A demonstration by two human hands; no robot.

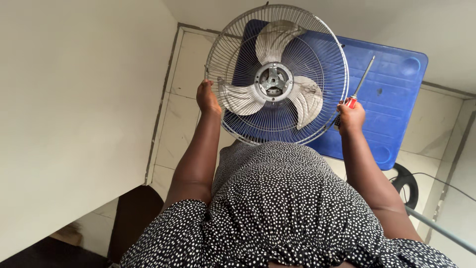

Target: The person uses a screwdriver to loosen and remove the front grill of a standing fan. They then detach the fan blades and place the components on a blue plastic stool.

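Here we are holding a round wire fan guard (277, 74) with both arms stretched out ahead of our spotted dress (282, 208), and parts of it are hard to read. The guard is covering much of the blue plastic table (391, 99) behind it, and that table's far left corner is showing only through the wires. Our left hand (207, 98) is gripping the guard's left rim, fingers curling round behind the wire, so we cannot see their tips. Our right hand (350, 116) is clenching a screwdriver (358, 90) with a red handle, its thin metal shaft pointing up and away over the table; whether this hand is also pinching the guard's right rim we cannot tell. Inside the guard, three dull, dusty metal blades (275, 82) are fanning from a grey hub. A dark round object (407, 184) on the tiled floor (181, 119) is lying partly hidden by our right arm.
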